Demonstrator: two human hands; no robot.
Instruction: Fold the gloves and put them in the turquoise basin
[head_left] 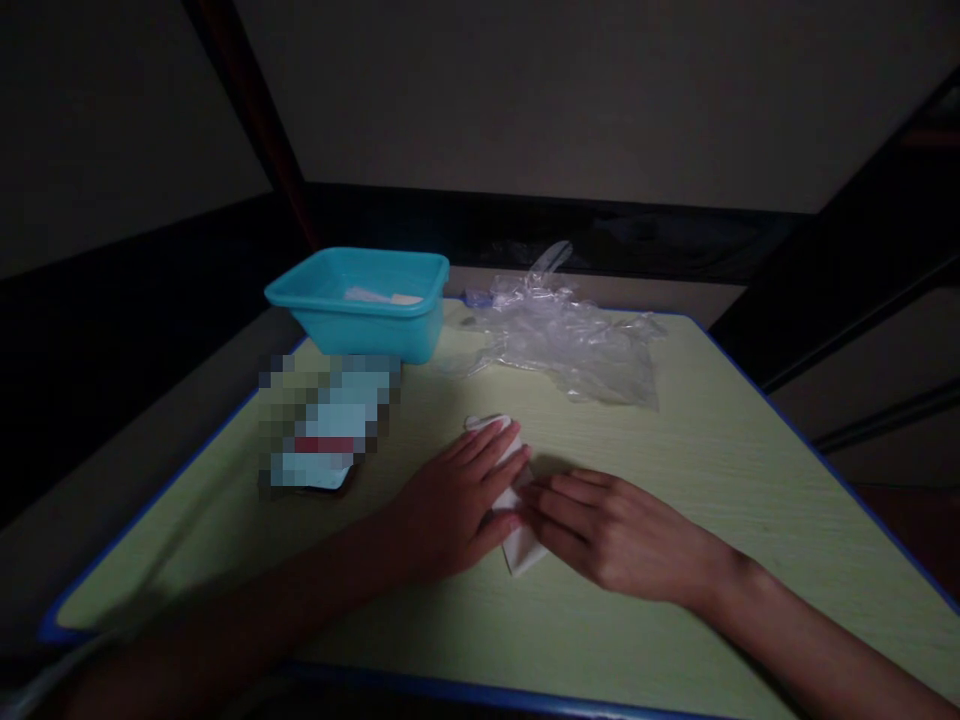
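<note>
A pale green desk (712, 480) with a blue edge fills the near and middle ground of a dim room; behind it a plain light wall rises above a dark band, and a dark beam runs up at a slant on the far left. At the far left of the desk stands a teal plastic basin (360, 325) with something pale lying inside it, too dim to tell what. To its right, at the far middle, lies a crumpled heap of clear plastic bags (570, 340); nearer on the left lies a flat packet (322, 425), blurred beyond reading. The small folded white sheet (525, 552) lies near the middle of the desk, between and under both hands; whether it is paper or cloth cannot be told. The left hand (457, 500) comes in from the near left, palm down and flat, fingers (491, 445) stretched over the sheet's far part. The right hand (611, 530) comes in from the near right, also flat and spread, its fingertips (547, 495) resting on the sheet just beside the left hand's; neither hand is closed around anything.
</note>
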